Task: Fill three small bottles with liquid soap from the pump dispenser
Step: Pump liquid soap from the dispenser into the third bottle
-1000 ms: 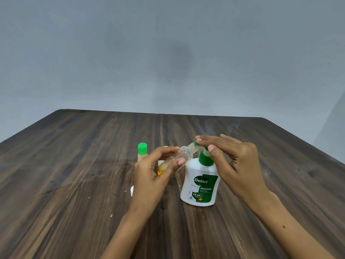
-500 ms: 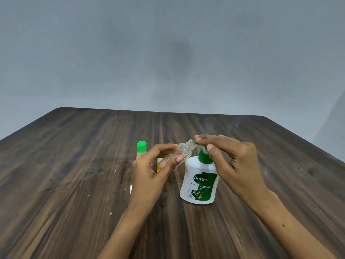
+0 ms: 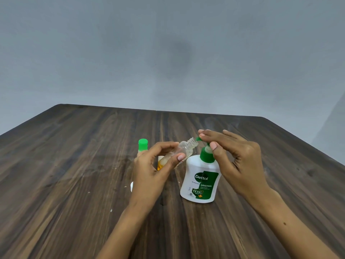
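small clear bottle (image 3: 183,150) tilted, open mouth up-right just beside the green spout (image 3: 199,139) | left hand (image 3: 152,171) pinches its body | right hand (image 3: 237,157) fingers flat over Dettol pump dispenser (image 3: 200,180) head | capped bottle (image 3: 142,145) behind on table (image 3: 74,165)

Three small bottles (image 3: 183,152), it seems; one pump dispenser (image 3: 200,181); two hands (image 3: 151,171).
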A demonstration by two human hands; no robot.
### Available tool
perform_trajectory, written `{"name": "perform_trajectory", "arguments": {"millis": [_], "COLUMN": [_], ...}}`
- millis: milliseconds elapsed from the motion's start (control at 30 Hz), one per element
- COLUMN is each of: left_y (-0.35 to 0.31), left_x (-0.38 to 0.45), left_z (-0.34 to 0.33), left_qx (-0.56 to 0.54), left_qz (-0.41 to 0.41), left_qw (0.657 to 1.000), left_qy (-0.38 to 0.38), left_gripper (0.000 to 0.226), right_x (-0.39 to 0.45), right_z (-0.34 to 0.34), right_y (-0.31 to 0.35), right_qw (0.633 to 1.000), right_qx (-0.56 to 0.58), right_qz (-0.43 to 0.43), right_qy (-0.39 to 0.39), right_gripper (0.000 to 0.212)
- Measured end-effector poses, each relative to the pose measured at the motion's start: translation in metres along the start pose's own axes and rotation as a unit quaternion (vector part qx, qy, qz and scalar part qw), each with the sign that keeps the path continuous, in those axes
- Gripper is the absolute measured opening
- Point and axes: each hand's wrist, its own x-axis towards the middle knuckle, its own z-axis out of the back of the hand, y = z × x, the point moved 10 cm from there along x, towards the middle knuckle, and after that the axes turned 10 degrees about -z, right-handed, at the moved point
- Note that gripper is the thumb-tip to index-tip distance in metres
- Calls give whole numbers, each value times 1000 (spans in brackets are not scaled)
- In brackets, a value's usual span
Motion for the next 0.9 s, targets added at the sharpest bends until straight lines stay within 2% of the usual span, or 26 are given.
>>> {"name": "perform_trajectory", "arguments": {"millis": [167,700,900], "left_y": [-1,1,1], "left_x": [1,-1,0], "left_z": [0,-2,-1], "left_qx": [-2,-26,-22], "left_qz": [-4,-4,-5], "left_qw": [1000,1000,1000], "left_qy": [0,0,-2], "left_gripper": [31,30,25], "right_x": [-10,-1,-12], "right_z": [-3,1,-3], "right_y": [-5,-4,-8], "right_qw": [1000,999,998], "right_qx": [2,14,33], "right_qz": [-3,-19,-29], "right_qy": [-27,-22,-45], "right_gripper": [34,36,33]}}
